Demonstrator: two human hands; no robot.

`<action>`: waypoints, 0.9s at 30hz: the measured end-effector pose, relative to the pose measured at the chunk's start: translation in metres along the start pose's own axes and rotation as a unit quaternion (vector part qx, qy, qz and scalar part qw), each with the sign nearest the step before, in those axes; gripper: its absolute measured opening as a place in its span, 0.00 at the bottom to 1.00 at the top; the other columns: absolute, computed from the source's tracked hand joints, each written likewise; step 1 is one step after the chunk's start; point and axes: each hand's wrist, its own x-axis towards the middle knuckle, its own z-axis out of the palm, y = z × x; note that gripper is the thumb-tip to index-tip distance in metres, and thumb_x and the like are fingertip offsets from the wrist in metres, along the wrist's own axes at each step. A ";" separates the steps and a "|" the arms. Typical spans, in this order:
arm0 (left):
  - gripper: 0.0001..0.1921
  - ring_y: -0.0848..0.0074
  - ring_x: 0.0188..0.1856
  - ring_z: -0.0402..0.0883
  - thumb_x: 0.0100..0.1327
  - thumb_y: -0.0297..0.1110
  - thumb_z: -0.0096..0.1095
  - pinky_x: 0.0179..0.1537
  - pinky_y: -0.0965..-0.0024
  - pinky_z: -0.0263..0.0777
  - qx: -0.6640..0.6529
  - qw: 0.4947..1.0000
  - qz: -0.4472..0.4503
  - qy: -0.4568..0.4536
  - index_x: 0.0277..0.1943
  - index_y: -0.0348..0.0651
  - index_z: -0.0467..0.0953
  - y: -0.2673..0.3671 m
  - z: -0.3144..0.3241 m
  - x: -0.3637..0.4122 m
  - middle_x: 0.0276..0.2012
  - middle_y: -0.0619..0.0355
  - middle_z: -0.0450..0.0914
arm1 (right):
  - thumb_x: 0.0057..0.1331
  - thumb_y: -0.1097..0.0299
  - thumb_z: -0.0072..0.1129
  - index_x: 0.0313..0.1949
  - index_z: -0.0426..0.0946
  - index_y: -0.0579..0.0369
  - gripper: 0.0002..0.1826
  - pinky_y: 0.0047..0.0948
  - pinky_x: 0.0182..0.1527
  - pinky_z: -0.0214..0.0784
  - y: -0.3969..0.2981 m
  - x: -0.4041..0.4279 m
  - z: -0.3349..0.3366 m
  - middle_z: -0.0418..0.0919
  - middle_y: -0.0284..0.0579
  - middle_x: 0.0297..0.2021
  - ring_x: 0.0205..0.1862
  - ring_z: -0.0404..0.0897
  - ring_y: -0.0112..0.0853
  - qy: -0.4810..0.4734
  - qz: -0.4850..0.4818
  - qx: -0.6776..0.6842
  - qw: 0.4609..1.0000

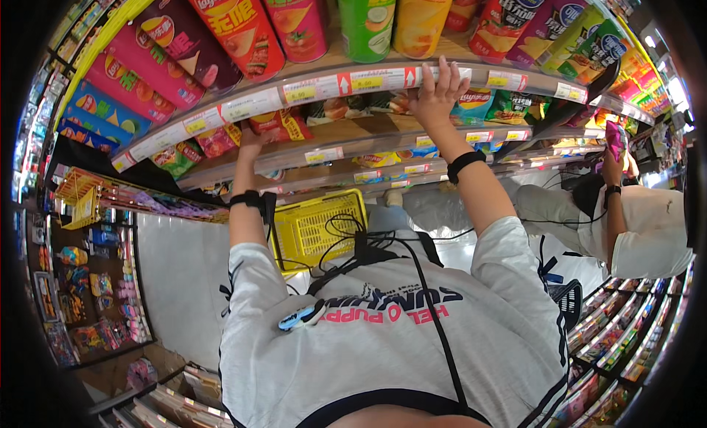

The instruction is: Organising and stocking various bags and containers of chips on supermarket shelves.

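My left hand (pixel 255 140) reaches in under the upper shelf, against a red snack bag (pixel 284 125) on the shelf below. Its fingertips are partly hidden there, so whether they grip the bag is unclear. My right hand (pixel 440 94) rests with spread fingers on the price-label rail (pixel 381 80) of the upper shelf. Above that rail stand Lay's chip canisters, among them a green canister (pixel 366 25) and a yellow canister (pixel 424 22). To the right of my right wrist lie a blue chip bag (pixel 473 105) and a green chip bag (pixel 508 108).
A yellow shopping basket (pixel 320 226) is below my left arm, with black cables (pixel 353 229) hanging over it. At the right another person (pixel 643 229) holds a pink packet (pixel 616 141). Stocked racks (pixel 91 284) line the left side. A yellow wire basket (pixel 80 199) hangs at the shelf end.
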 end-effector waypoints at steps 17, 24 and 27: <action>0.27 0.76 0.30 0.76 0.42 0.33 0.69 0.26 0.77 0.70 0.030 0.994 -0.104 0.033 0.44 0.33 0.64 0.049 -0.013 -0.058 0.32 0.53 0.76 | 0.42 0.65 0.55 0.51 0.60 0.39 0.32 0.47 0.59 0.26 -0.005 0.005 0.001 0.56 0.42 0.55 0.58 0.51 0.41 0.000 0.005 0.018 1.000; 0.35 0.74 0.38 0.75 0.36 0.31 0.72 0.40 0.71 0.68 0.097 0.985 -0.137 -0.046 0.49 0.30 0.62 0.042 -0.028 -0.109 0.37 0.51 0.75 | 0.41 0.66 0.56 0.52 0.58 0.39 0.34 0.47 0.59 0.26 -0.007 0.006 -0.002 0.56 0.42 0.55 0.58 0.51 0.41 -0.011 0.012 0.023 1.000; 0.38 0.74 0.39 0.73 0.35 0.30 0.72 0.42 0.72 0.68 0.010 0.983 -0.168 -0.076 0.52 0.30 0.60 0.030 -0.048 -0.113 0.40 0.52 0.74 | 0.41 0.66 0.56 0.52 0.58 0.39 0.35 0.47 0.59 0.26 -0.008 0.006 -0.003 0.56 0.42 0.55 0.58 0.52 0.42 -0.002 0.012 0.025 1.000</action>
